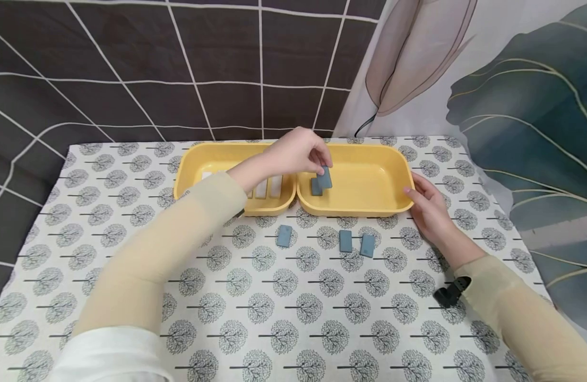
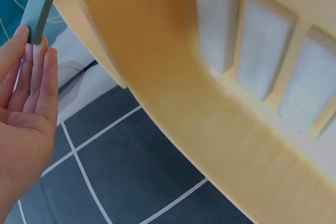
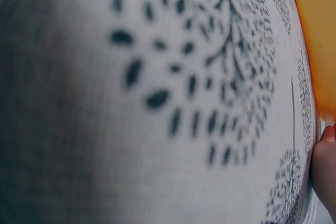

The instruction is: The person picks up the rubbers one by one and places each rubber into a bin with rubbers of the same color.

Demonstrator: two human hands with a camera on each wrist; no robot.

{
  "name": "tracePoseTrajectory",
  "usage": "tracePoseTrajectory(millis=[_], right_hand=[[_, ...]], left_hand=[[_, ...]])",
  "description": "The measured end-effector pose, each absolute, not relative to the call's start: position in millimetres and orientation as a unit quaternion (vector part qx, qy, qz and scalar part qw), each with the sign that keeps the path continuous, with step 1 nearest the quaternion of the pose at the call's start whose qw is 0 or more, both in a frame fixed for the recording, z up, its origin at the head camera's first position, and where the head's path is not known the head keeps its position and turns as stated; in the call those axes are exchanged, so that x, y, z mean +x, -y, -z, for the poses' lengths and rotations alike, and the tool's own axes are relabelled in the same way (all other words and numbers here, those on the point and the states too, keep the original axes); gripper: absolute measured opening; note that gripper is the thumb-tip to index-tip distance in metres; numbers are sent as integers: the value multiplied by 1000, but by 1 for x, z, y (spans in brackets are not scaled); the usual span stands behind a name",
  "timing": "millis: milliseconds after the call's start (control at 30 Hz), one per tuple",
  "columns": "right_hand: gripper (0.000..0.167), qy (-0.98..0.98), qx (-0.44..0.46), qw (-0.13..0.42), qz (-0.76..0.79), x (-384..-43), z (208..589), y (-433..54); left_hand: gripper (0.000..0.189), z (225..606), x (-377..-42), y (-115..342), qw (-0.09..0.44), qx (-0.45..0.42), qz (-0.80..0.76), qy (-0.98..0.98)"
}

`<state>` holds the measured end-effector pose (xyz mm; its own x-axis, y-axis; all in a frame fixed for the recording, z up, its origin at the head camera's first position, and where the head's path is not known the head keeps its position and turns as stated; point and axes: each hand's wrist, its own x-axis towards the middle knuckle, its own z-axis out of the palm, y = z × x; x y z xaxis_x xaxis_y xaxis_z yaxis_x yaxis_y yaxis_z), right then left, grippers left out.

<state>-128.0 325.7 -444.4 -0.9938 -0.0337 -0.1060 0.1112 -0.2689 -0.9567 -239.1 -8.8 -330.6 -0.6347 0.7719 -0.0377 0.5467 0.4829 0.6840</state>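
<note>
My left hand (image 1: 303,152) is over the left part of the right yellow bin (image 1: 370,204) and pinches a blue rectangular tile (image 1: 325,178) between thumb and fingertips. In the left wrist view the same tile (image 2: 41,14) stands up from the fingertips. Partly behind it, another blue tile (image 1: 316,187) lies in that bin. At the bin's right end my right hand (image 1: 429,209) grips the wall, thumb at the rim and fingers outside. Only a bit of the right hand (image 3: 324,169) shows in the right wrist view.
Adjoining on the left, a second yellow bin (image 1: 198,154) holds several white tiles (image 2: 265,43), partly hidden by the left forearm. Three blue tiles lie on the tree-print tablecloth (image 1: 284,286): one tile (image 1: 284,236) apart, a pair (image 1: 345,241) nearer the right. Dark tiled backing (image 1: 217,58) rises behind.
</note>
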Motion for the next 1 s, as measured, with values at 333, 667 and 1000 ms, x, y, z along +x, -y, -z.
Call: tracePoseTrajectory(millis=[333,667,1000], right_hand=[[60,-601,27,44,797,-126,448,-328],[61,-596,28,44,801,-127,448,-328],[59,-595,21,40,802,-129,447,-327]], left_hand=[[14,325,-266,-8,193,418,-277,-843],[14,343,-273,-25,220,430,-261,-835],[14,367,-277,-30,238,425,-256,-835]])
